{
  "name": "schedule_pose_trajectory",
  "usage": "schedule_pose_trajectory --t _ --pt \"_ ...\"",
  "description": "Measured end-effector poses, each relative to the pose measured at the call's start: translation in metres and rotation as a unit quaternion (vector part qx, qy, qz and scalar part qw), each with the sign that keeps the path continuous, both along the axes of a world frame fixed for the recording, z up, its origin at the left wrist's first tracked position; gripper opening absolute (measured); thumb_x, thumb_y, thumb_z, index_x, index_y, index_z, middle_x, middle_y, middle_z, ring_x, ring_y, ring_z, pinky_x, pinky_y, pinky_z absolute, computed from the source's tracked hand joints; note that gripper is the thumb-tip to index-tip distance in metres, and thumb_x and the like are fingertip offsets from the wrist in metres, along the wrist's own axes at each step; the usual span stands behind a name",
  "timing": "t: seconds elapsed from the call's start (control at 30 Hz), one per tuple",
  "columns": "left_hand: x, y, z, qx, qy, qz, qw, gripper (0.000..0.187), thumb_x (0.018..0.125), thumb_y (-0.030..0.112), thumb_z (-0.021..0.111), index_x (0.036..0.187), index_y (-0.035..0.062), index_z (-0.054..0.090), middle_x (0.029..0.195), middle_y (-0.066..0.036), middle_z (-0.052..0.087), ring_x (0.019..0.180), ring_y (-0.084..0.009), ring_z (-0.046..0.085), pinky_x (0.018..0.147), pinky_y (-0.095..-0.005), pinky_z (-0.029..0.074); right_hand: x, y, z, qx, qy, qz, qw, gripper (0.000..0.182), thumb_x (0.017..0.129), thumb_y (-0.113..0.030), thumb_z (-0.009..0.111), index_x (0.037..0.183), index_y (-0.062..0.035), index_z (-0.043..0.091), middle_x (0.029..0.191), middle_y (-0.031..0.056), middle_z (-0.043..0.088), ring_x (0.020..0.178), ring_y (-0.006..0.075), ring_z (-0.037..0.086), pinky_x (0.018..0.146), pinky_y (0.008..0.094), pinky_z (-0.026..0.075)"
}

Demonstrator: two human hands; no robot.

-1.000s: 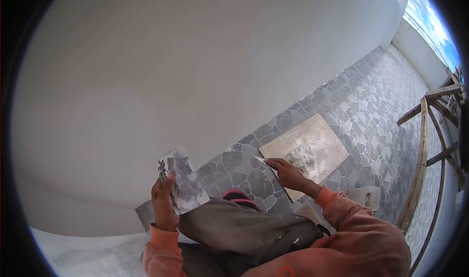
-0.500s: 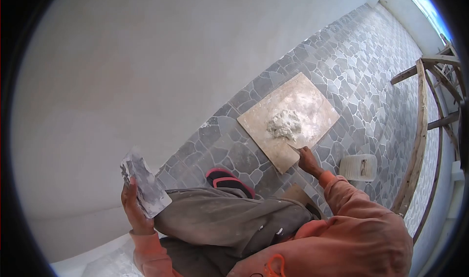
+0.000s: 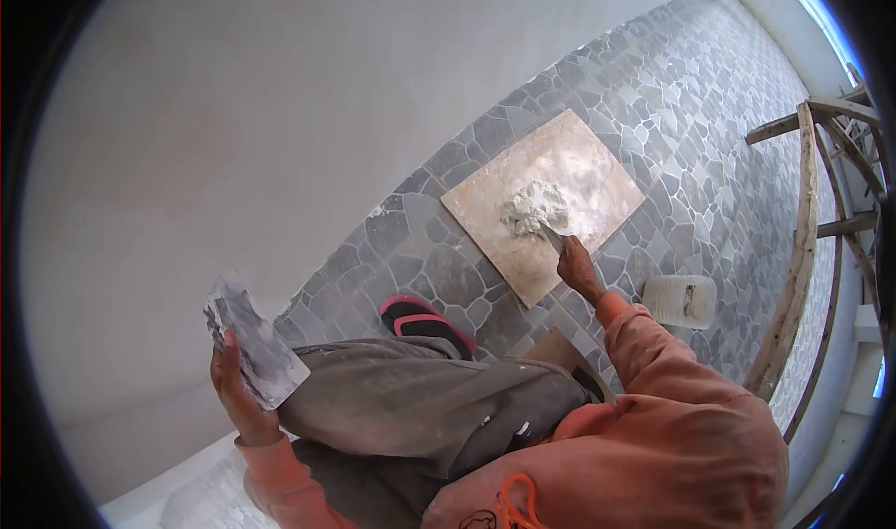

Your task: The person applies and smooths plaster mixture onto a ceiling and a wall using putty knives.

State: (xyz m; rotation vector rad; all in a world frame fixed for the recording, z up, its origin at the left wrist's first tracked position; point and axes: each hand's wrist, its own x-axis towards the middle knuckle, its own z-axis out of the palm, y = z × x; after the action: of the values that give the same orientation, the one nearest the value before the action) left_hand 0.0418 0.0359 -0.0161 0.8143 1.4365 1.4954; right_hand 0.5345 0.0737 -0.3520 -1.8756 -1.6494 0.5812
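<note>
A flat plate smeared with grey-white paste (image 3: 257,347) is held in my left hand (image 3: 239,394), at the lower left beside the wall. My right hand (image 3: 580,269) grips a small trowel (image 3: 553,238), whose blade touches the near edge of a heap of white paste (image 3: 534,208). Under the heap lies a square tan board (image 3: 585,163) on the stone-patterned floor. The trowel's handle is mostly hidden in my fingers.
A pale wall (image 3: 233,137) fills the left side. Right of my right forearm stands a whitish plastic container (image 3: 680,301). Wooden scaffolding (image 3: 796,268) rises at the right. A black and pink sandal (image 3: 427,324) shows below the board.
My right hand has moved the trowel forward from the board's bare near part to the paste heap. My left hand and its plate appear slightly further left as the view shifts.
</note>
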Motion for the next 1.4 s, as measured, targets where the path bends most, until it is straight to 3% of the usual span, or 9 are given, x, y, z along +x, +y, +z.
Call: schedule_pose_trajectory --t 0.17,0.37,0.5,0.73,0.9,0.97,1.07,1.23,1.4 --pt "0.001 -0.002 0.001 -0.016 0.008 0.01 1.0 0.042 0.096 0.026 0.061 0.126 -0.003 0.056 0.114 -0.009 0.063 0.103 -0.0179 0.06 0.091 -0.0321 0.046 0.042 0.001 -0.007 0.012 -0.04 -0.061 0.997 0.028 0.082 0.004 0.049 0.11 0.005 0.055 0.103 0.027 0.058 0.098 0.0449 0.057 0.084 0.0482 0.047" --pt "0.002 -0.003 0.002 -0.024 0.023 0.023 0.999 0.045 0.096 0.028 0.061 0.128 -0.0031 0.055 0.116 -0.009 0.061 0.105 -0.0189 0.059 0.092 -0.0332 0.046 0.063 0.006 -0.005 0.104 -0.255 0.092 0.957 0.049 0.074 0.005 0.055 0.122 -0.0017 0.053 0.113 0.0168 0.056 0.108 0.0332 0.054 0.09 0.044 0.043" --pt "0.001 -0.004 -0.001 -0.024 0.031 0.055 0.998 0.047 0.096 0.03 0.06 0.129 -0.0037 0.054 0.12 -0.011 0.059 0.11 -0.0202 0.057 0.095 -0.0339 0.045 0.061 0.019 -0.026 0.06 -0.331 0.066 0.939 0.047 0.08 -0.004 0.054 0.127 -0.0017 0.05 0.114 0.0155 0.055 0.107 0.0318 0.053 0.089 0.0435 0.042" --pt "-0.001 -0.007 -0.004 -0.024 0.046 0.069 0.996 0.05 0.096 0.031 0.06 0.131 -0.004 0.052 0.123 -0.011 0.057 0.112 -0.0209 0.056 0.097 -0.0344 0.043 0.058 0.022 -0.052 -0.081 -0.352 0.222 0.905 0.033 0.086 -0.007 0.053 0.118 -0.0017 0.054 0.108 0.0146 0.057 0.105 0.03 0.055 0.085 0.0448 0.043" --pt "0.001 -0.006 -0.006 -0.025 0.036 0.105 0.993 0.051 0.096 0.031 0.059 0.132 -0.004 0.052 0.123 -0.011 0.057 0.113 -0.0207 0.055 0.098 -0.0342 0.042 0.066 0.037 -0.018 -0.001 -0.396 0.15 0.906 0.031 0.087 -0.009 0.052 0.116 0.0018 0.056 0.106 0.0139 0.057 0.1 0.0289 0.054 0.081 0.0429 0.043" --pt "-0.003 -0.007 -0.008 -0.028 0.038 0.076 0.996 0.051 0.095 0.031 0.059 0.132 -0.0038 0.052 0.123 -0.011 0.058 0.113 -0.0205 0.055 0.098 -0.0341 0.042 0.065 0.042 -0.03 -0.041 -0.398 0.137 0.906 0.031 0.081 -0.004 0.055 0.112 -0.0017 0.056 0.107 0.0118 0.056 0.102 0.0299 0.053 0.083 0.0438 0.043" --pt "0.0 -0.005 -0.008 -0.023 0.048 0.082 0.995 0.05 0.096 0.031 0.059 0.131 -0.0035 0.053 0.121 -0.01 0.058 0.112 -0.02 0.056 0.098 -0.0339 0.042 0.07 0.033 -0.064 -0.084 -0.37 0.238 0.894 0.029 0.08 -0.005 0.057 0.109 -0.0037 0.057 0.106 0.0116 0.056 0.102 0.0292 0.054 0.081 0.0434 0.044" --pt "0.004 -0.006 -0.006 -0.017 0.021 0.094 0.995 0.048 0.096 0.028 0.059 0.131 -0.0037 0.053 0.121 -0.01 0.059 0.111 -0.0195 0.056 0.098 -0.0335 0.042 0.074 0.058 -0.015 -0.074 -0.396 0.189 0.895 0.022 0.084 -0.007 0.054 0.103 -0.0016 0.063 0.105 0.0127 0.059 0.101 0.0287 0.055 0.079 0.0434 0.044" --pt "-0.007 -0.008 -0.011 -0.023 0.033 0.074 0.996 0.048 0.097 0.028 0.057 0.134 -0.0016 0.051 0.126 -0.007 0.057 0.116 -0.0171 0.055 0.1 -0.0332 0.041 0.071 0.04 -0.06 -0.131 -0.378 0.255 0.88 0.031 0.078 -0.004 0.057 0.109 -0.0018 0.059 0.103 0.0117 0.059 0.104 0.0302 0.056 0.084 0.0458 0.047"
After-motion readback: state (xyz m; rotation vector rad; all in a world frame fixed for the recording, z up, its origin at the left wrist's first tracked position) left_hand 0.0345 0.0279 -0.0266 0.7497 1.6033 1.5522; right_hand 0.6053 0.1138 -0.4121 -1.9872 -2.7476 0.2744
